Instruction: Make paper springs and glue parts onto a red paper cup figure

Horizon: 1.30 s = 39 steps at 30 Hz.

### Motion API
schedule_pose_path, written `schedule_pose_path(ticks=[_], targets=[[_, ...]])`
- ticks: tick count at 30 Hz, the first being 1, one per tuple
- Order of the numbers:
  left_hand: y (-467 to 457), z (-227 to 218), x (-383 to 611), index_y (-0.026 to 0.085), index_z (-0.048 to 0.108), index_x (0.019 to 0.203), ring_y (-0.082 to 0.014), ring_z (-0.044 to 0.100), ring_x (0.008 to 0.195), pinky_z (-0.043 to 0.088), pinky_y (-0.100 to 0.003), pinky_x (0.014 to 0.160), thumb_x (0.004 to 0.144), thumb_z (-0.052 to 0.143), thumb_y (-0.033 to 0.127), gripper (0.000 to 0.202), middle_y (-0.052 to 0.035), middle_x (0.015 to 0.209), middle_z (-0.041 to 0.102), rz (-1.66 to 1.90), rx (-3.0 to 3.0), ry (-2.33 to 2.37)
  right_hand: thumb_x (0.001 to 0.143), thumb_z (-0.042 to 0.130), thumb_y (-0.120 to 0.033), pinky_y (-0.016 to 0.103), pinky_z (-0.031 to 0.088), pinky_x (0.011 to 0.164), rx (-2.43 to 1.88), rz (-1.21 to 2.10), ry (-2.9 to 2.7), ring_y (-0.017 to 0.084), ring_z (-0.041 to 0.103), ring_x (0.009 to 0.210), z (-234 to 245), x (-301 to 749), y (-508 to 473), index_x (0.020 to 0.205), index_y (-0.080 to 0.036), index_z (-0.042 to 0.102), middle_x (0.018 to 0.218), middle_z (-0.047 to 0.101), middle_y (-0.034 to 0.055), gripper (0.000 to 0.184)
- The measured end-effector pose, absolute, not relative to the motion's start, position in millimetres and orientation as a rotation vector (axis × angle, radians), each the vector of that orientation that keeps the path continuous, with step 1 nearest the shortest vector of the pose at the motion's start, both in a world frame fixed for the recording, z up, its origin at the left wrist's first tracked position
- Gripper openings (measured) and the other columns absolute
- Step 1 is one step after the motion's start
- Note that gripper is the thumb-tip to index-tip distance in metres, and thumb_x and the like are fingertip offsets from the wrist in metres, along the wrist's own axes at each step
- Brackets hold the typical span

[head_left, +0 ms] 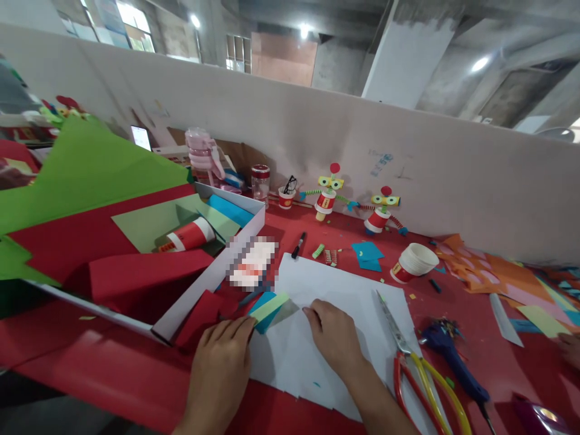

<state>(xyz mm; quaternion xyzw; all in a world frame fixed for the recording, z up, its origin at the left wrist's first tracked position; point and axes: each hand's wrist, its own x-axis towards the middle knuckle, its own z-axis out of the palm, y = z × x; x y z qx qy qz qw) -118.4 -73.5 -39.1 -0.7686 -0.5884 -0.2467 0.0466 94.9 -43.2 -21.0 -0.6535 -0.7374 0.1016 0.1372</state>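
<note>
My left hand (222,362) rests at the left edge of a white paper sheet (335,290), its fingertips pinching a small piece of light green and blue paper (268,310). Just to the right, my right hand (335,338) lies on the white sheet with the fingers curled under and one fingertip pressed on the paper near the coloured piece. Whether anything sits inside it is hidden. Scissors (408,356) with red and yellow handles lie on the sheet to the right of my right hand.
A white box (212,272) at the left holds red and green paper and a red paper cup (190,235). A glue gun (453,356), a cup (414,263), a marker (299,244), paper scraps and two cup robots (353,205) lie beyond. A partition wall closes the back.
</note>
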Motion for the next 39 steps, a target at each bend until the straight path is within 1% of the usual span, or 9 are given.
schedule_pose_path(ticks=[4, 12, 21, 25, 28, 30, 33, 36, 39], targets=[[-75, -34, -120, 0.014, 0.066, 0.097, -0.0260, 0.063, 0.084, 0.043, -0.039, 0.079, 0.077, 0.044, 0.002, 0.032, -0.0098, 0.089, 0.072, -0.899, -2.199, -1.677, 0.093, 0.037, -0.036, 0.027, 0.033, 0.060, -1.783, 0.490, -1.953, 0.018, 0.058, 0.068, -18, 93, -45, 0.074, -0.022, 0.056, 0.073, 0.064, 0.0038, 0.031], [-58, 4, -89, 0.017, 0.065, 0.096, -0.0222, 0.061, 0.085, 0.038, -0.038, 0.086, 0.081, 0.040, 0.003, 0.033, -0.0068, 0.089, 0.072, -1.109, -2.307, -1.297, 0.083, 0.042, -0.067, 0.024, 0.041, 0.051, -1.202, 1.691, -0.859, 0.014, 0.060, 0.054, -3, 92, -48, 0.115, -0.021, 0.050, 0.074, 0.066, 0.0029, 0.056], [-24, 19, -37, 0.018, 0.065, 0.090, -0.0217, 0.057, 0.084, 0.039, -0.039, 0.086, 0.087, 0.040, 0.008, 0.027, -0.0062, 0.081, 0.066, -0.964, -2.587, -1.101, 0.075, 0.063, -0.052, 0.028, 0.047, 0.060, -1.167, 1.510, -0.628, 0.016, 0.062, 0.067, 16, 116, -41, 0.098, -0.023, 0.062, 0.089, 0.065, 0.0037, 0.037], [-15, 8, -15, 0.022, 0.059, 0.113, -0.0260, 0.050, 0.109, 0.036, -0.044, 0.095, 0.088, 0.047, 0.017, 0.029, -0.0111, 0.122, 0.057, -1.400, -2.580, -1.342, 0.055, 0.083, -0.028, 0.026, 0.047, 0.073, -1.221, 1.299, -0.756, 0.015, 0.060, 0.083, 10, 130, -36, 0.095, -0.024, 0.062, 0.099, 0.062, 0.0019, 0.045], [-9, -4, -8, 0.021, 0.041, 0.134, -0.0285, 0.042, 0.121, 0.039, -0.042, 0.094, 0.079, 0.061, 0.030, 0.060, -0.0154, 0.139, 0.040, -1.954, -2.486, -1.861, 0.056, 0.081, -0.029, 0.027, 0.047, 0.071, -1.293, 1.166, -0.829, 0.016, 0.059, 0.083, 3, 137, -32, 0.095, -0.024, 0.062, 0.099, 0.062, 0.0022, 0.044], [-4, -9, -9, 0.019, 0.038, 0.135, -0.0243, 0.054, 0.104, 0.046, -0.036, 0.081, 0.074, 0.064, 0.034, 0.068, -0.0152, 0.125, 0.051, -2.278, -2.548, -2.188, 0.059, 0.078, -0.029, 0.028, 0.047, 0.071, -1.342, 1.130, -0.918, 0.017, 0.059, 0.084, 1, 137, -31, 0.095, -0.023, 0.061, 0.095, 0.062, 0.0026, 0.040], [3, -9, -16, 0.015, 0.058, 0.110, -0.0150, 0.056, 0.066, 0.045, -0.027, 0.062, 0.071, 0.062, 0.033, 0.043, -0.0039, 0.081, 0.062, -2.443, -2.813, -2.465, 0.063, 0.073, -0.026, 0.028, 0.046, 0.070, -1.430, 1.099, -1.126, 0.018, 0.059, 0.082, 3, 137, -33, 0.092, -0.022, 0.063, 0.084, 0.062, 0.0013, 0.032], [9, -6, -25, 0.016, 0.059, 0.067, -0.0109, 0.048, 0.054, 0.038, -0.023, 0.054, 0.065, 0.063, 0.030, 0.014, 0.0026, 0.056, 0.053, -2.244, -2.923, -2.550, 0.064, 0.068, -0.023, 0.026, 0.044, 0.064, -1.519, 1.081, -1.299, 0.016, 0.058, 0.073, 3, 140, -35, 0.092, -0.022, 0.064, 0.075, 0.059, -0.0018, 0.029], [13, -5, -30, 0.017, 0.058, 0.064, -0.0099, 0.045, 0.049, 0.033, -0.022, 0.050, 0.059, 0.064, 0.027, 0.013, 0.0047, 0.052, 0.051, -1.818, -3.215, -2.616, 0.064, 0.065, -0.023, 0.024, 0.041, 0.058, -1.632, 1.000, -1.322, 0.014, 0.055, 0.064, -4, 151, -34, 0.093, -0.022, 0.064, 0.072, 0.057, -0.0032, 0.029]])
